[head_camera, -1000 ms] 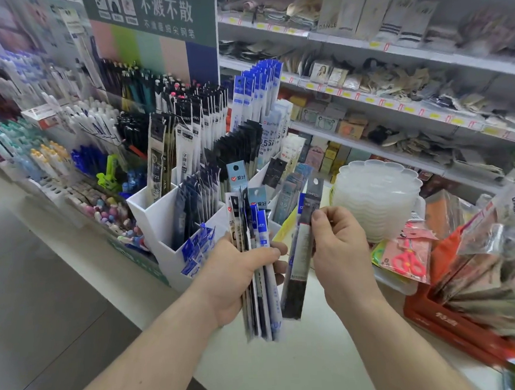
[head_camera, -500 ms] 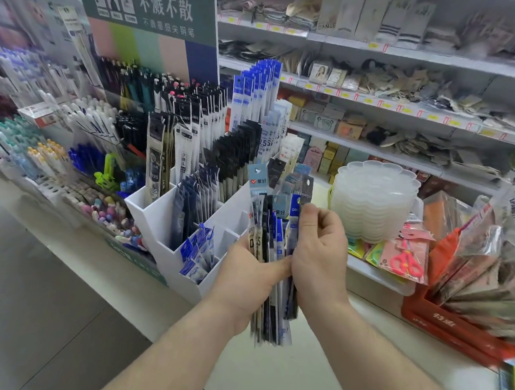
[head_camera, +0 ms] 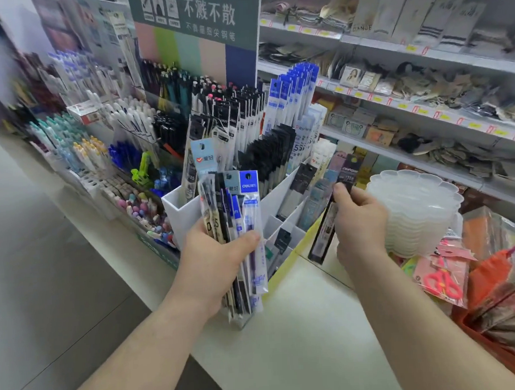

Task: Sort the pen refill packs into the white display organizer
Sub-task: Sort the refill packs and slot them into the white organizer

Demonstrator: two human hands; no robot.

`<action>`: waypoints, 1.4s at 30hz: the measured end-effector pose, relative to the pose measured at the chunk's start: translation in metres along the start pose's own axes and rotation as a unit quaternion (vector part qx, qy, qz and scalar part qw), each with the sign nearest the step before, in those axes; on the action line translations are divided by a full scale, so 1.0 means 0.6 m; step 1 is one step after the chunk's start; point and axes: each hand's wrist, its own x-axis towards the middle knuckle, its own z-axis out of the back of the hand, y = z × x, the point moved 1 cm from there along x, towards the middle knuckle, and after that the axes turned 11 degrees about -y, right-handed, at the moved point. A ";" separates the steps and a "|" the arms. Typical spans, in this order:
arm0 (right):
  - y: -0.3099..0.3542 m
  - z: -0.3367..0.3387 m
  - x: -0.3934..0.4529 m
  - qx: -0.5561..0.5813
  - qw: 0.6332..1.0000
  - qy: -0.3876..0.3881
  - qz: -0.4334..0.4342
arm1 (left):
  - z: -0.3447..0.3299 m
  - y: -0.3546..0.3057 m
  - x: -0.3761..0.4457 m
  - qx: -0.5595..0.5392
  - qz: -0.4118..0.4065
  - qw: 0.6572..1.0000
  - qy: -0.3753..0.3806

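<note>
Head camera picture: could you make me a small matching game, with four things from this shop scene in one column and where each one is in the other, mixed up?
Things:
1. bundle of refill packs
2. single black refill pack
3. stack of clear plastic palettes
4. red scissors pack

Places:
A. pinched by the right hand, beside the white display organizer
B. on the counter's right side, below the palettes
C. gripped upright in the left hand
D. right of the right hand, on the counter

Pairs: 1-C, 2-A, 3-D, 4-B
</note>
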 end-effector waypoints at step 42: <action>-0.083 -0.120 0.095 -0.337 0.929 0.146 0.052 | 0.041 0.004 0.018 -0.012 0.017 1.000 -0.009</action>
